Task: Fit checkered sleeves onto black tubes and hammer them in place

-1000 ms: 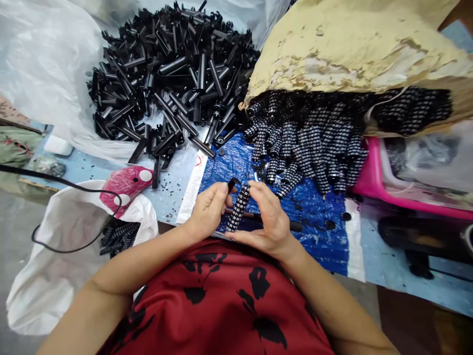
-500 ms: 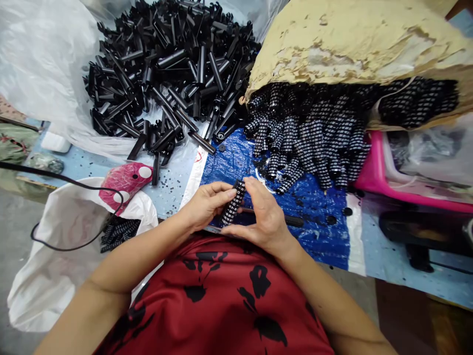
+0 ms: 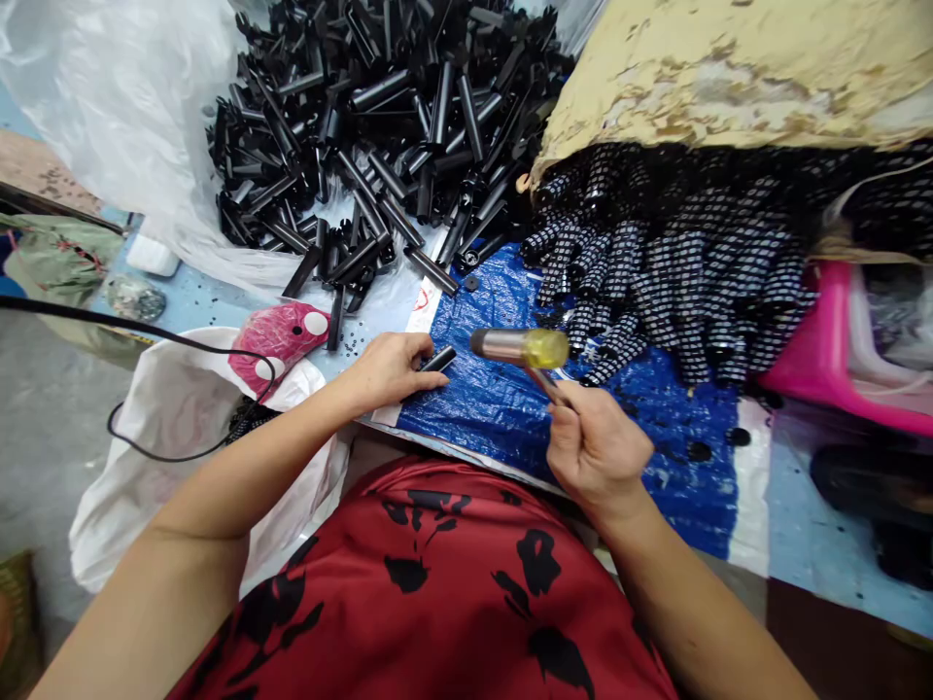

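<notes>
My right hand (image 3: 602, 437) is closed around the thin handle of a hammer (image 3: 514, 347). The hammer's head, steel with a yellow end and a dark end, hovers over the blue sheet (image 3: 488, 408). To its left, my left hand (image 3: 394, 371) pinches a small black cylinder (image 3: 439, 359) at the sheet's left side. Fingers cover most of this cylinder, so whether it bears white marks cannot be seen. The hammer head is apart from it. Behind lies a heap of black tubes (image 3: 379, 92), and at the right a pile of black cylinders with white characters (image 3: 692, 272).
A yellow torn paper sack (image 3: 729, 73) lies behind the marked cylinders, beside a pink bin (image 3: 806, 335). Clear plastic (image 3: 146, 126) spreads at back left. A pink bundle (image 3: 277, 340) sits by a white bag (image 3: 109, 506), crossed by a black cable (image 3: 167, 459).
Both hands held a cylinder with white characters together. They have parted: the left moved slightly up with a cylinder, the right moved right and took hold of the hammer. The view shifted.
</notes>
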